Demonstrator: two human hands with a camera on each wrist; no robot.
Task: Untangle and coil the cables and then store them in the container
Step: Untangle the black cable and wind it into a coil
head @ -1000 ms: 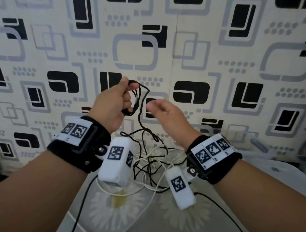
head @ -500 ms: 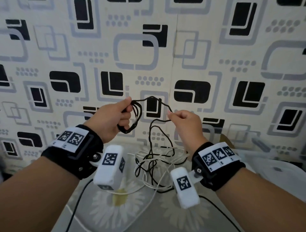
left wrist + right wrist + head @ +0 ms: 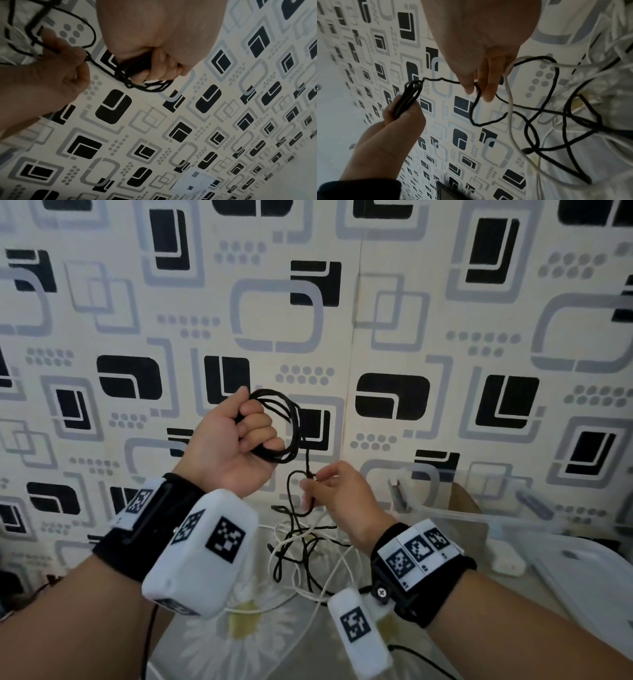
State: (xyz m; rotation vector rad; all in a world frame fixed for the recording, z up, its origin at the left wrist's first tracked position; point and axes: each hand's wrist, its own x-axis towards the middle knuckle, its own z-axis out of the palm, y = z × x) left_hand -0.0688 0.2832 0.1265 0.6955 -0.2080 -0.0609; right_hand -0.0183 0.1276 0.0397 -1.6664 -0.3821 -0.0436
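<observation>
My left hand (image 3: 246, 436) is raised in front of the wall and grips a small coil of black cable (image 3: 286, 426), several loops gathered in its curled fingers (image 3: 161, 67). The coil (image 3: 409, 97) shows edge-on in the right wrist view. One black strand runs down from it to my right hand (image 3: 325, 491), which pinches it between thumb and fingers (image 3: 469, 86). Below, the rest of the black cable (image 3: 294, 546) lies tangled with a white cable (image 3: 329, 573) on the table. A clear plastic container (image 3: 479, 508) stands at the right.
The patterned wall is close behind the hands. The table carries a daisy-print cloth (image 3: 239, 628). A clear lid (image 3: 589, 577) and a small white object (image 3: 507, 563) lie at the right, beside the container. A thin black wire (image 3: 421, 659) runs along the near edge.
My left hand has risen and turned, with one more loop on the coil. My right hand has dropped down the strand and now pinches it lower, nearer the tangle.
</observation>
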